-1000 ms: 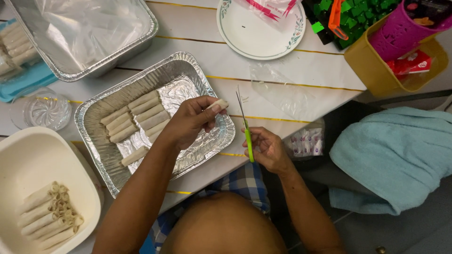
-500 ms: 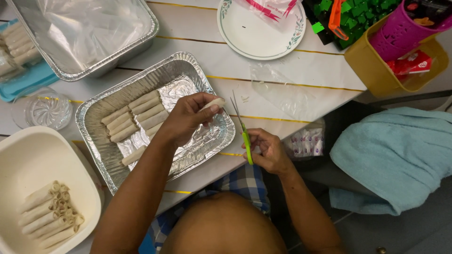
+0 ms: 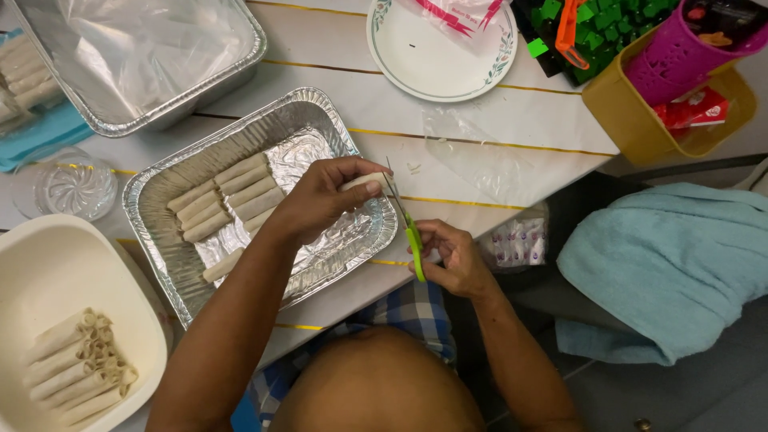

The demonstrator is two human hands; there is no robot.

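Over near-right corner of foil tray (image 3: 168,200), our left hand (image 3: 316,200) clamped on pale, slim pastry roll (image 3: 362,182); our right hand (image 3: 452,256) closed around green-handled scissors (image 3: 404,220), blades at roll's right end.

Roll (image 3: 362,181) at green scissors (image 3: 406,224)

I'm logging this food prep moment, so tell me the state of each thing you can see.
left hand: holding a pale roll
right hand: gripping green scissors, blades at the roll's end
foil tray: open, rolls in a row
cream tub: rolls piled inside
paper plate: bare
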